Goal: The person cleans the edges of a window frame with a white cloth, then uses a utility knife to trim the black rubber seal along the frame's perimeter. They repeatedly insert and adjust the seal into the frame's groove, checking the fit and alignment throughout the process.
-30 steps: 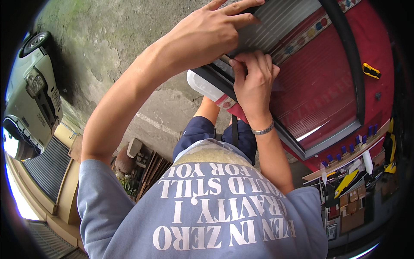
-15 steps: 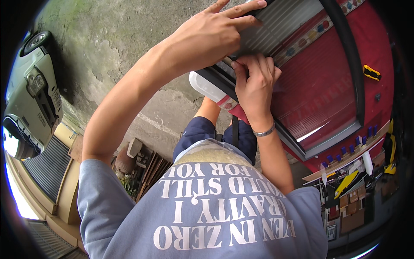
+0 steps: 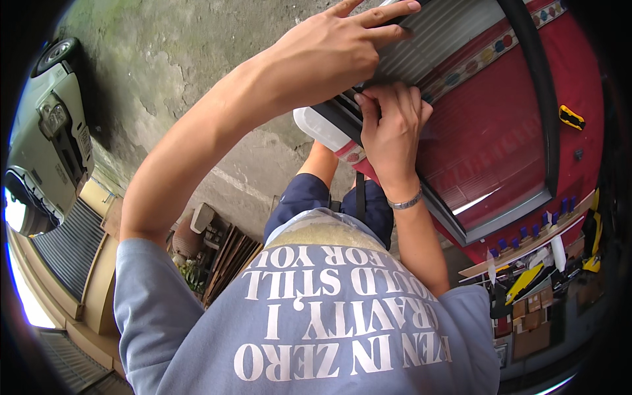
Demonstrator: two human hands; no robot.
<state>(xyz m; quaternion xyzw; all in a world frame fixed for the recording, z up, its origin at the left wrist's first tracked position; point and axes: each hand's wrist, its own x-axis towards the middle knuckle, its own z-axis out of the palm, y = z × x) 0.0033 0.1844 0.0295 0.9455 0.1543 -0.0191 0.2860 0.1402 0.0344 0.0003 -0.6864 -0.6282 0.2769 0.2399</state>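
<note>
A framed glass panel (image 3: 487, 125) with a dark frame (image 3: 545, 99) lies on a table (image 3: 582, 76) with a red, patterned covering, which shows through the glass. Over the panel's left side my left hand (image 3: 342, 56) reaches with its fingers stretched out, the fingertips resting at the far edge. My right hand (image 3: 394, 122), with a metal-band watch (image 3: 406, 199) on the wrist, is just nearer to me. Its thumb and bent fingers pinch together at the frame's left edge; what lies between them is hidden.
A yellow-and-black tool (image 3: 571, 118) lies right of the panel. Blue pieces (image 3: 535, 229) line a wooden strip at the table's near right edge, with assorted tools beyond. A light-coloured truck (image 3: 49, 141) stands far left on concrete (image 3: 151, 79). Planks (image 3: 230, 260) lean beside a pot.
Both hands have shifted very slightly to the right in view, along with the panel. Their grip and pose look much the same.
</note>
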